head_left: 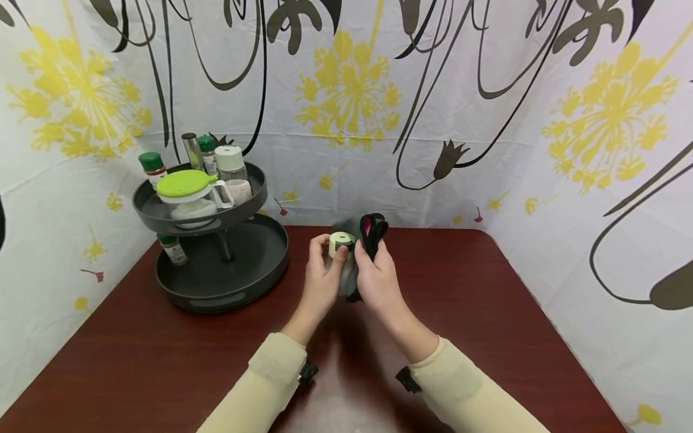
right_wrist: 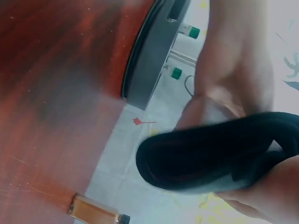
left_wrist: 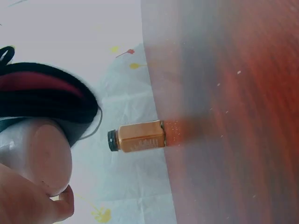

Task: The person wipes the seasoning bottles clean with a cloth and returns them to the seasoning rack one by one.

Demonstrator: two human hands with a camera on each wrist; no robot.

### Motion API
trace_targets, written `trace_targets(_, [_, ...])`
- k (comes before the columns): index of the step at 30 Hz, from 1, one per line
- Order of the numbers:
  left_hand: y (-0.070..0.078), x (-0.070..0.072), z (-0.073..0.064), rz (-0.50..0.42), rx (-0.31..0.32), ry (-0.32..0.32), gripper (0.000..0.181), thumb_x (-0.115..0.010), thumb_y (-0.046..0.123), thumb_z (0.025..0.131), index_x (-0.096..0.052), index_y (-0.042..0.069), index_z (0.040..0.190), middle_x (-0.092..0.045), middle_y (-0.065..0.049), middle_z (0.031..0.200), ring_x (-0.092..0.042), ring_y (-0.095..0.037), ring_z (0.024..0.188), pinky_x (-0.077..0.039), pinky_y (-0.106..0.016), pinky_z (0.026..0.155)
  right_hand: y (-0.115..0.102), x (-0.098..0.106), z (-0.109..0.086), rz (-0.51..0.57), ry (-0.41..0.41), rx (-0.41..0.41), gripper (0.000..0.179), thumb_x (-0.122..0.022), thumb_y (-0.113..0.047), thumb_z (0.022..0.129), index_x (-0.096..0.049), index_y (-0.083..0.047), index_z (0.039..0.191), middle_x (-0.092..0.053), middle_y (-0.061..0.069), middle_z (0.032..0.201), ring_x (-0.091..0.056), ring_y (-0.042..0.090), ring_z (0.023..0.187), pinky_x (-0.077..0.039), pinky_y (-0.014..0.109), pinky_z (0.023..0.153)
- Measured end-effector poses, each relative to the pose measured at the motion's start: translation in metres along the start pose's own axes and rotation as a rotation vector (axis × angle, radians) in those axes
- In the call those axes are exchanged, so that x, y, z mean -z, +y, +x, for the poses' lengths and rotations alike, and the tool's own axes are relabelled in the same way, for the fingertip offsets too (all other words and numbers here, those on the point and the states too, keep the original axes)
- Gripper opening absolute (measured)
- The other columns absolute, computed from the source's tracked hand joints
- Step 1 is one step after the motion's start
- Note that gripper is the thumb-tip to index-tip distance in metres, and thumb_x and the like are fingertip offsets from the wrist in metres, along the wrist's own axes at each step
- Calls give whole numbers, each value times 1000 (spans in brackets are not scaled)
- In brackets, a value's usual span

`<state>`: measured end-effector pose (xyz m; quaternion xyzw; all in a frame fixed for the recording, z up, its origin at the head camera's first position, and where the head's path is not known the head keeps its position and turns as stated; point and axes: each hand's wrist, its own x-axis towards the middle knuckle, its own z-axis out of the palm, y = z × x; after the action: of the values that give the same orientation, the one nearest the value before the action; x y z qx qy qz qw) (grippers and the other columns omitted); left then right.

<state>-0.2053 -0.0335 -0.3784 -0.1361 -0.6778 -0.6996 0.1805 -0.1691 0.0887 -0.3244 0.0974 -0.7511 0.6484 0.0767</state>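
My left hand grips a small bottle by its pale cream cap end, high over the far part of the table. In the left wrist view, the rounded, whitish base of this bottle faces the camera. In my right hand is a folded black cloth with a pink inner layer, held close beside the bottle. The right wrist view shows the cloth in front of part of the left hand. Whether cloth and bottle touch, I cannot tell.
A dark two-tier rack stands at the left, with several jars and a green-lidded container on top. One jar sits on its lower tier. A brown-filled bottle with a black cap stands near the table's far edge, hidden in the head view.
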Motion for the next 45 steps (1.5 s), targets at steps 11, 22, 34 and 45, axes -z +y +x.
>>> trace_targets(11, [2,4,-1,8,45,108,34,-54,24,113,-45,3,138,-57,-18,135,-60,-25,126,-49,-32,108,27,-14,-18,-273,-121,26,63,-46,-40,114,-28,-10,167,-44,16,165,-46,32,152,-42,57,121])
trace_targets(22, [17,13,7,27,42,109,43,-80,28,94,-59,11,126,-73,-14,124,-70,-18,104,-56,-27,88,15,7,-13,-113,-47,-65,49,-47,-33,114,-50,-3,152,-61,25,147,-59,34,134,-47,53,114])
trace_targets(34, [20,15,4,22,-74,-36,40,-74,13,101,-66,6,139,-67,-14,132,-63,-12,117,-53,-33,107,-3,27,-4,-23,80,80,46,-45,-34,115,-46,-7,152,-56,18,147,-54,27,133,-44,48,111])
trace_targets(45, [27,13,4,-152,-44,-13,37,-70,3,101,-64,-3,137,-66,-21,131,-68,-9,113,-55,-19,98,0,14,-10,-80,77,149,36,-51,-29,113,-56,-6,139,-68,20,129,-60,24,113,-47,43,101])
